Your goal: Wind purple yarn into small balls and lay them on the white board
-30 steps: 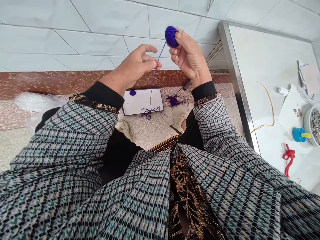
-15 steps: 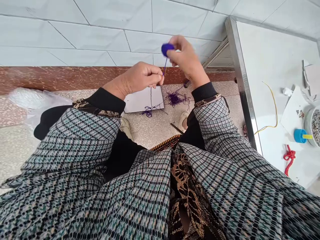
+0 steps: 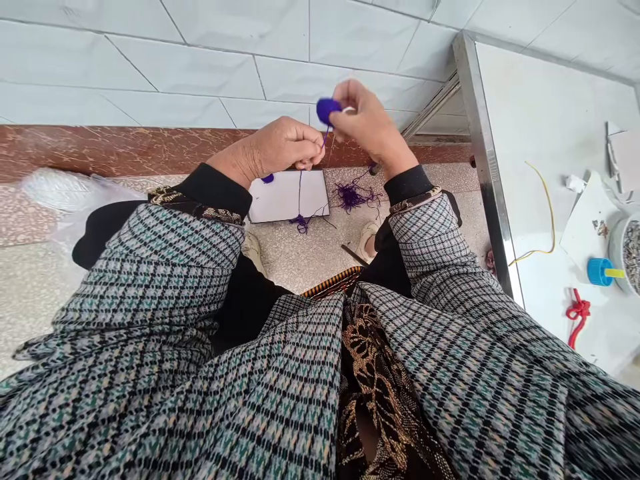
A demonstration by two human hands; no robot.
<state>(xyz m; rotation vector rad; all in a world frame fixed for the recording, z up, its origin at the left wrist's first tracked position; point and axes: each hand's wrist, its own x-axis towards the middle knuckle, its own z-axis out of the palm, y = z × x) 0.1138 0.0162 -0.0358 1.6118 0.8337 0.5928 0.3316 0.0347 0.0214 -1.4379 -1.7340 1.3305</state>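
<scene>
My right hand (image 3: 367, 127) is closed around a small purple yarn ball (image 3: 327, 109), held up in front of the tiled wall. My left hand (image 3: 283, 147) is pinched shut on the purple yarn strand (image 3: 301, 193) just below the ball. That strand hangs down to a loose purple tangle (image 3: 302, 223) at the edge of a white board (image 3: 287, 197) on the floor. A second purple yarn tangle (image 3: 351, 197) lies on the floor to the right of the board. A small purple piece (image 3: 267, 179) sits on the board's far left.
A white table with a metal edge (image 3: 487, 173) stands at right, carrying a yellow cord (image 3: 547, 213), a red cord (image 3: 577, 317), a blue cap (image 3: 597, 271), paper scraps and a bowl (image 3: 625, 250). A clear plastic bag (image 3: 65, 190) lies on the floor at left.
My right hand lowered the yarn ball and turned it over. My left hand closed from open fingers into a pinch on the strand and drew nearer the ball.
</scene>
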